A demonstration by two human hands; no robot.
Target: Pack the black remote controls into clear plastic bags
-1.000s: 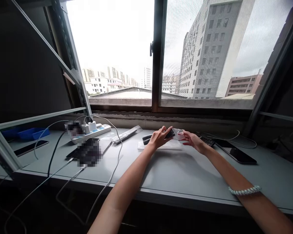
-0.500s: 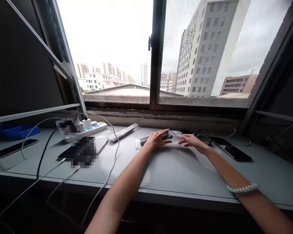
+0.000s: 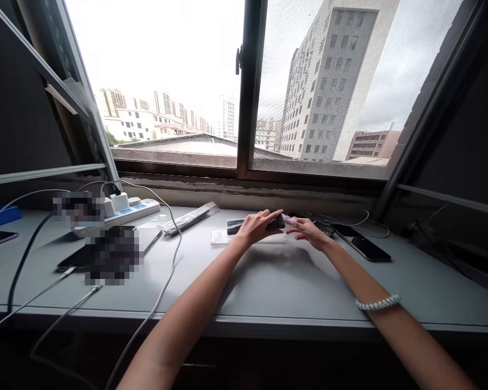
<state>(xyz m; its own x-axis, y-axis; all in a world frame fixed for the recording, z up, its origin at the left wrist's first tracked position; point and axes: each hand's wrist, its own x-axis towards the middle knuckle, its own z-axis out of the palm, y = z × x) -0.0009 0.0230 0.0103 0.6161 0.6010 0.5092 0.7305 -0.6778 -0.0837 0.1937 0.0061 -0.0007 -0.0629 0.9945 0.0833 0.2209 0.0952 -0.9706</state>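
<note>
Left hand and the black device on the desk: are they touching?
Touching. The head view shows the left hand with its fingers draped over the black device, with no gap between them; the device's ends stick out on both sides.

A dark phone (image 3: pixel 235 225) lies near the desk's (image 3: pixel 268 281) far edge, about midway, over a clear plastic sleeve (image 3: pixel 219 236); a pink-tabbed clear film (image 3: pixel 290 220) sits at its right end

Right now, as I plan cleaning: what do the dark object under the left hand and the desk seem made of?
Dark object: probably glossy plastic or glass; black sheen. Desk: matte grey, perhaps painted metal or laminate; soft window reflection.
</note>
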